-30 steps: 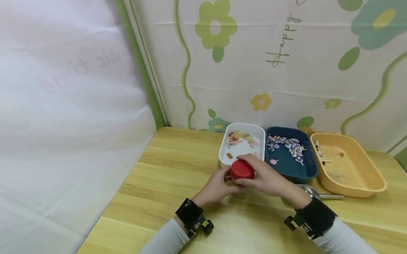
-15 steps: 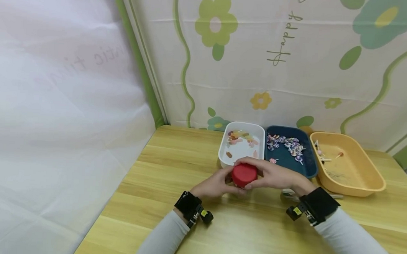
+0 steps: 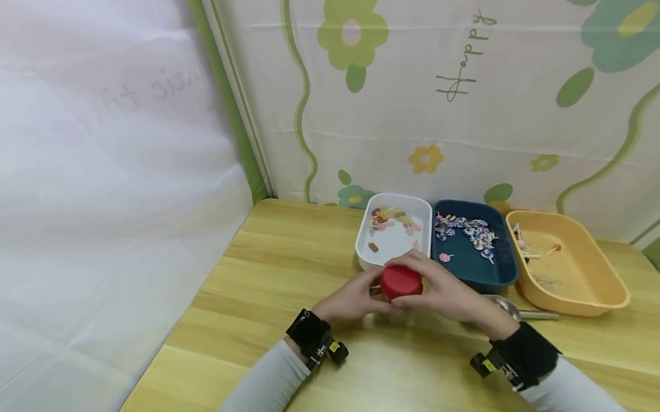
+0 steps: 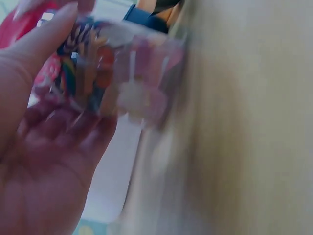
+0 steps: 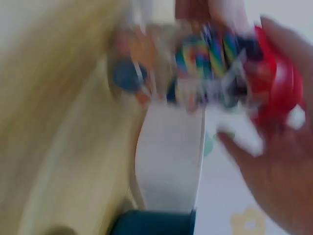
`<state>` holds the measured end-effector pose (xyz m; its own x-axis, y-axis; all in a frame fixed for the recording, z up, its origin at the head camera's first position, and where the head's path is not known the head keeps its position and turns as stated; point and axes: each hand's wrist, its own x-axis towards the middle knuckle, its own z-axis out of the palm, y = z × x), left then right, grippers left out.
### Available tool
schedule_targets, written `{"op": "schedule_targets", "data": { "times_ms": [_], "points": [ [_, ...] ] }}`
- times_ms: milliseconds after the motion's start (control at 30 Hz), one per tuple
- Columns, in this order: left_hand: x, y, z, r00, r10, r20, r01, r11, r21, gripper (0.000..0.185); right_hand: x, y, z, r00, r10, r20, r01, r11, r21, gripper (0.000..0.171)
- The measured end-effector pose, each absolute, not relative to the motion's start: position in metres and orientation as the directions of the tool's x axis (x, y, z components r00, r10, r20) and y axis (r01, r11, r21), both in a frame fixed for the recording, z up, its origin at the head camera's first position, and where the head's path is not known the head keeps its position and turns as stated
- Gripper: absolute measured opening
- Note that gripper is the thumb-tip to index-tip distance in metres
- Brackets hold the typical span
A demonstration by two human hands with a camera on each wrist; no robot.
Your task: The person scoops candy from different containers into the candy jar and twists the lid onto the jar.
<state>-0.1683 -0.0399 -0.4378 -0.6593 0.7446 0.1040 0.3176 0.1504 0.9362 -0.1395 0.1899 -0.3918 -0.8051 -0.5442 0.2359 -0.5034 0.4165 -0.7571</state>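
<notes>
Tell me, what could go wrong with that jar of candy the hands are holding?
The clear jar is full of lollipops, and the right hand grips its red lid while the left hand holds the body. If the grip slips, the jar could tip and spill. It sits close to the white tray, so a bump might knock sweets out. The spoon behind the right wrist could get nudged off.

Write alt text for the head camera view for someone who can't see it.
Two hands hold a clear jar with a red lid on a wooden table: the right hand grips the lid, the left hand holds the jar body. Behind stand a white tray, a dark blue tray and a yellow tray, each holding small candies.
</notes>
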Motion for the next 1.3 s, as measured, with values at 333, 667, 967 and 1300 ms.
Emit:
{"op": "schedule_targets", "data": {
  "times_ms": [333,667,967,1300],
  "points": [
    [-0.161,-0.034,-0.445,-0.742,0.669,0.047,0.260,0.222,0.940,0.064,-0.120,0.171,-0.388,-0.920,-0.339,0.196,-0.382,0.667,-0.640,0.089],
    [-0.159,-0.036,-0.444,-0.710,0.703,0.027,0.226,0.191,0.955,0.077,-0.107,0.177,-0.346,-0.869,-0.464,0.171,-0.489,0.859,-0.151,0.073],
    [-0.157,-0.028,-0.439,-0.690,0.720,0.066,0.272,0.175,0.946,0.073,-0.103,0.157,-0.325,-0.887,-0.435,0.153,-0.449,0.891,-0.071,0.049],
    [-0.161,-0.027,-0.435,-0.598,0.798,0.065,0.279,0.132,0.951,0.086,-0.123,0.178,-0.306,-0.761,-0.643,-0.090,-0.577,0.733,-0.359,0.040]
  ]
}}
